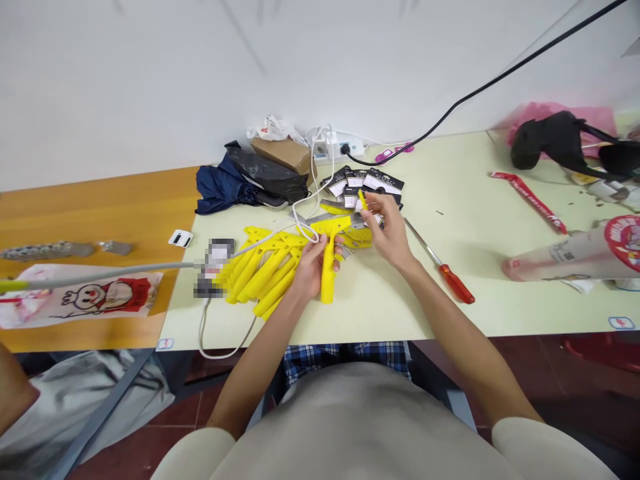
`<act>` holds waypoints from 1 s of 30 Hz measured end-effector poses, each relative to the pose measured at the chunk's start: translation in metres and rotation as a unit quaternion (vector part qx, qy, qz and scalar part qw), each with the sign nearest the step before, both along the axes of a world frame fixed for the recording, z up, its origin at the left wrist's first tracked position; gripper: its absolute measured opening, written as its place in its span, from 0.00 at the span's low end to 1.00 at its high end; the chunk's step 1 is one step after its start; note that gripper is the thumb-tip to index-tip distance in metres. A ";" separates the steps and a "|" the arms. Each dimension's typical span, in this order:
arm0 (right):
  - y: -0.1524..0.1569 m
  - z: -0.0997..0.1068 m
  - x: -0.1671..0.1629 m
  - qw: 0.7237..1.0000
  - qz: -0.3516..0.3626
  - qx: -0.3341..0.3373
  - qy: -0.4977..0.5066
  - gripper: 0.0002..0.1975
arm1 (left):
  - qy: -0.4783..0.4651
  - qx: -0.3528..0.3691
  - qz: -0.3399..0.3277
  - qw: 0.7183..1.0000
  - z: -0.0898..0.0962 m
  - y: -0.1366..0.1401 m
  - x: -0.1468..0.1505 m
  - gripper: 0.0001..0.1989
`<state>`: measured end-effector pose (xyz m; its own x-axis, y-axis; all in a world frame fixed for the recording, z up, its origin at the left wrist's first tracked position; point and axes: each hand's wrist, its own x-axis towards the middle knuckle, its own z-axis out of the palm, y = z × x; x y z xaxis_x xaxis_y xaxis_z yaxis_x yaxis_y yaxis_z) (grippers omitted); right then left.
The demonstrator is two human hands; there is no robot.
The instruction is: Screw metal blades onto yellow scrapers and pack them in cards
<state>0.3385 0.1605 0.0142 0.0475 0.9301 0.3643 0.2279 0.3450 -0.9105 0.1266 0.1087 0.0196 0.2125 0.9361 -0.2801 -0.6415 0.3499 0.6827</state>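
Note:
My left hand [313,267] is closed around a yellow-handled scraper [327,273], its handle pointing down toward the table's front edge. In my right hand [389,230], thumb and fingers pinch a small yellow piece [363,200], held up just right of the scraper's head. A pile of similar yellow scrapers [267,273] lies to the left of my left hand. Some with grey metal blades sit behind and partly under both hands. Several black-and-white cards or packets [357,179] are spread behind my right hand.
A red-handled screwdriver [456,283] lies right of my right forearm. White cable [295,213] loops over the scrapers to a power strip [330,148]. Dark bags [250,177] and a cardboard box [285,155] stand behind left. A drink cup [570,253] lies right. Another person's arm [15,390] shows at left.

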 end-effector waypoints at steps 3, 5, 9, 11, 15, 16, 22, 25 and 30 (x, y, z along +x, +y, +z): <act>0.001 0.007 -0.002 0.987 -0.004 -0.042 0.152 0.26 | 0.013 -0.002 0.001 1.000 0.002 0.000 0.000 0.17; 0.003 0.008 -0.001 0.971 0.007 -0.073 0.226 0.28 | 0.015 -0.002 -0.004 1.000 0.002 -0.001 0.001 0.16; 0.007 0.006 0.002 0.944 0.010 -0.111 0.312 0.25 | 0.011 -0.008 -0.009 1.000 0.002 -0.001 0.002 0.16; 0.009 0.004 0.003 0.934 0.003 -0.121 0.336 0.24 | 0.014 -0.011 -0.009 1.000 0.001 -0.001 0.002 0.16; 0.012 0.001 0.004 0.921 -0.005 -0.133 0.365 0.25 | 0.026 -0.001 -0.017 1.000 0.001 -0.001 0.002 0.17; 0.012 0.001 0.004 0.919 -0.006 -0.135 0.371 0.26 | 0.026 0.000 -0.023 0.999 0.002 -0.001 0.003 0.17; 0.012 0.004 0.005 0.909 -0.005 -0.146 0.389 0.29 | -0.082 -0.063 -0.132 0.986 0.011 0.003 0.010 0.20; 0.012 0.005 0.008 0.907 -0.012 -0.152 0.394 0.28 | -0.126 -0.111 -0.245 0.955 0.013 0.010 0.018 0.24; 0.014 0.007 0.015 0.904 -0.029 -0.137 0.404 0.26 | -0.126 -0.137 -0.320 0.929 0.003 0.024 0.030 0.28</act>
<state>0.3535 0.1746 0.0216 0.2463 0.9676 -0.0547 -0.5385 0.0897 -0.8379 0.1567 0.1324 0.0225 0.7923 0.4958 -0.3556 -0.3685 0.8534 0.3687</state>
